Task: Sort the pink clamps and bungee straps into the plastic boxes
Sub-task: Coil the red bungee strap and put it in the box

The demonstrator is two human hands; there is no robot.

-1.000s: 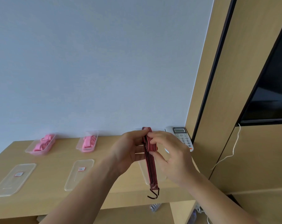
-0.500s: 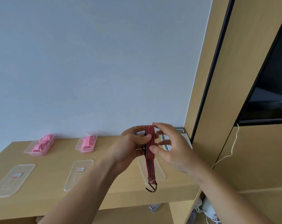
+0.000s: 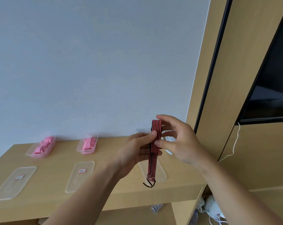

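From the head view, both hands are raised together over the right end of the counter, with the strap between them. The strap is red with black stripes, folded into a flat bundle and held upright. Its black hooks hang at the bottom, just above the front edge.

The left hand grips the strap from the left, its thumb pressed on the striped face and its fingers curled behind. The right hand meets it from the right. Its thumb tip rests on the strap just below the left thumb, and its index finger arches above the strap's top. I cannot tell whether its other fingers touch the strap or only curve near it.

Along the back edge, against the wall, the left box holds pink clamps. The middle box holds more pink pieces. A third box shows only partly behind the hands.

Nearer the front edge lie three clear lids, one before each box. The left lid and the middle lid carry small labels. The right lid lies behind the hanging strap.

Off the right end, a white cable runs down a wooden panel below a dark screen.
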